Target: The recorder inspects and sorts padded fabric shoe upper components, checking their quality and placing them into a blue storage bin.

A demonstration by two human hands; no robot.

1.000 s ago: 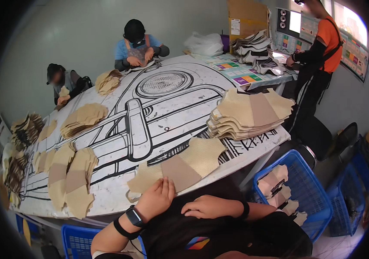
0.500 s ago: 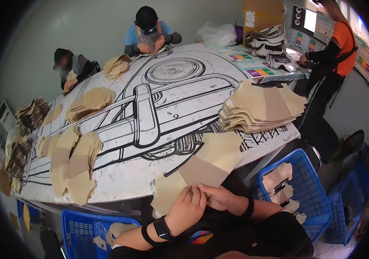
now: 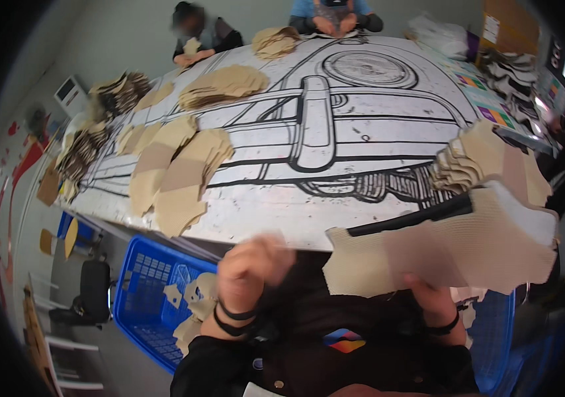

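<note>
Room and table: a grey wall (image 3: 117,40) stands behind the broad white table (image 3: 256,205), whose top carries a bold black line drawing.
Far left of the frame: piles of dark-edged pieces (image 3: 83,153) sit along the table's left end; a dark chair (image 3: 94,284) stands on the floor below.
Lower left: a blue basket (image 3: 130,311) holds beige cut pieces (image 3: 198,296).
Left half of the table: layered beige stacks (image 3: 180,175) lie near its front edge, in front of you.
Upper left: a seated co-worker (image 3: 203,40) holds a small pale piece.
Your left hand (image 3: 256,261): raised at centre, apart from the panel; it is blurred, so you cannot tell whether the fingers are clenched or loose.
Upper centre: another co-worker in blue (image 3: 335,16) has both hands at the table's far edge.
Your right hand (image 3: 434,301): grasps the panel's lower edge, thumb in front, the other fingers hidden.
Beige panel (image 3: 441,251): right of centre, raised over the table's near edge, with a brownish middle band and a black strip (image 3: 411,217) along its upper edge.
Right: behind the panel, a wavy-edged stack (image 3: 458,169) rests on the table; another blue basket (image 3: 494,344) shows below.
</note>
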